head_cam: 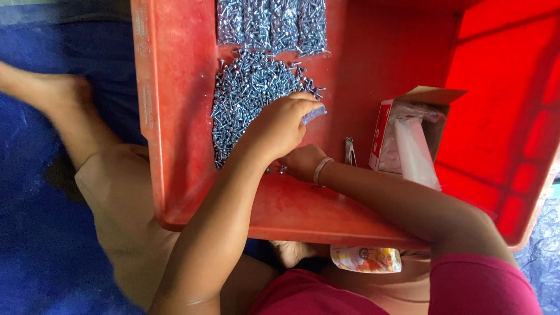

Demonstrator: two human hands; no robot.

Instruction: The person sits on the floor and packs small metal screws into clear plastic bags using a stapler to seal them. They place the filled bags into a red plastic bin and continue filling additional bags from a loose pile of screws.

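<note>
A heap of small silver screws (pixel 248 96) lies on the floor of a red plastic crate (pixel 175 116). My left hand (pixel 279 127) rests at the heap's right edge, with its fingers closed on a small clear plastic bag (pixel 314 112). My right hand (pixel 302 162) sits just below it, partly hidden under the left wrist, and wears a pale bracelet. A few loose screws (pixel 282 169) lie by its fingers. I cannot tell what the right hand holds.
Several filled clear bags of screws (pixel 271 23) lie at the crate's top. An open cardboard box of plastic bags (pixel 408 137) stands to the right, with a small metal clipper (pixel 349 151) beside it. A bare leg (pixel 87 140) rests on a blue tarp (pixel 35 233). A printed wrapper (pixel 366 260) lies on my lap.
</note>
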